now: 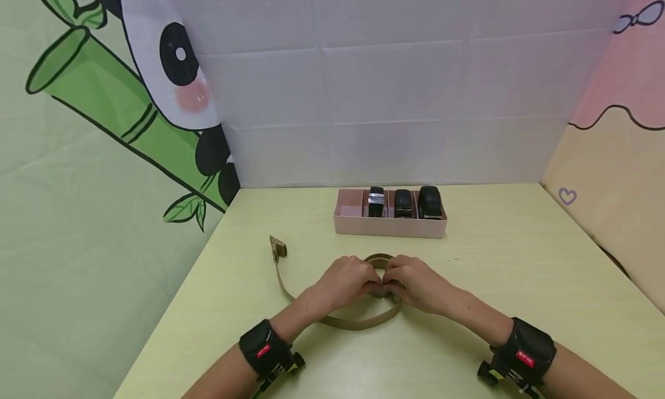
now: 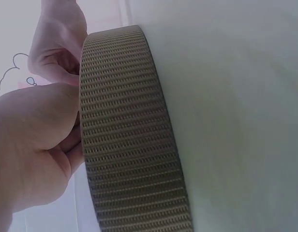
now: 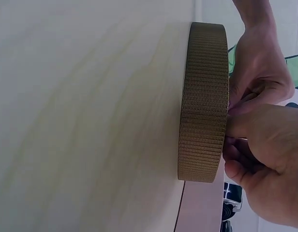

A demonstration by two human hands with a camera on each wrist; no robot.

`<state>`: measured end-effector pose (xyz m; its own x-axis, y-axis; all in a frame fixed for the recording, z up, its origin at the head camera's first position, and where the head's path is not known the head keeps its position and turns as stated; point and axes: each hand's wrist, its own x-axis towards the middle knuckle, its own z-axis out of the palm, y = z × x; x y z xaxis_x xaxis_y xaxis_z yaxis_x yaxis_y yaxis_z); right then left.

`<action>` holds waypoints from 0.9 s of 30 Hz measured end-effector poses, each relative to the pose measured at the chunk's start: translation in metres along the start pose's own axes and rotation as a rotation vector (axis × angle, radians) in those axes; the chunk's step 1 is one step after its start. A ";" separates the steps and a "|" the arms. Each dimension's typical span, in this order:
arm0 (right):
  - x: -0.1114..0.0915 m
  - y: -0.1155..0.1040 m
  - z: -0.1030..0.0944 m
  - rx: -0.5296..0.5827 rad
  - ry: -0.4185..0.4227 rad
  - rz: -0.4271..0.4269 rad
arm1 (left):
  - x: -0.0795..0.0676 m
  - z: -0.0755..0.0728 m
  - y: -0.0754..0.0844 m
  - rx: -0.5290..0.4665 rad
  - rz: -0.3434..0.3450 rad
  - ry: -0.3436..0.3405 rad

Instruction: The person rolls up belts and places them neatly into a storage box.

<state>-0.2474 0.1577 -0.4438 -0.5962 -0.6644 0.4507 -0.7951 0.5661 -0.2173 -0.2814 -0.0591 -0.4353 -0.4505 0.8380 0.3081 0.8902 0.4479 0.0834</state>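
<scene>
A tan webbing belt point(image 1: 358, 325) stands on its edge on the table, partly wound into a small coil. My left hand point(image 1: 347, 280) pinches the coil from the left, and my right hand point(image 1: 419, 284) pinches it from the right. Both sets of fingertips meet inside the coil, where the inner end is hidden. From there the loose strap curves under my left forearm to a metal buckle point(image 1: 279, 248) at the left. Ribbed weave of the belt point(image 2: 129, 130) fills the middle of the left wrist view. In the right wrist view, the belt's outer turn point(image 3: 202, 101) hides some fingertips.
Behind the hands, a pink divided box point(image 1: 389, 227) holds three rolled black belts point(image 1: 403, 204) in its compartments. The pale wooden table point(image 1: 499, 231) ends at a white cloth backdrop point(image 1: 395, 99), with printed cloth along both sides.
</scene>
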 end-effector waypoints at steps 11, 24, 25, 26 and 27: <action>0.006 0.001 0.002 -0.082 -0.011 -0.088 | -0.027 -0.011 0.035 0.028 0.016 0.016; 0.002 0.009 -0.013 -0.197 -0.152 -0.054 | -0.044 -0.017 0.018 0.073 -0.030 -0.024; 0.000 0.010 -0.016 -0.186 -0.161 -0.041 | -0.046 -0.019 0.014 0.082 -0.036 -0.037; -0.001 0.011 -0.019 -0.174 -0.170 -0.028 | -0.048 -0.020 0.009 0.091 -0.036 -0.047; -0.003 0.011 -0.020 -0.157 -0.177 -0.018 | -0.049 -0.022 0.004 0.092 -0.027 -0.057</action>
<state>-0.2526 0.1758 -0.4298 -0.6030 -0.7426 0.2916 -0.7873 0.6130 -0.0670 -0.2544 -0.1052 -0.4292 -0.4799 0.8402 0.2526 0.8687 0.4953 0.0031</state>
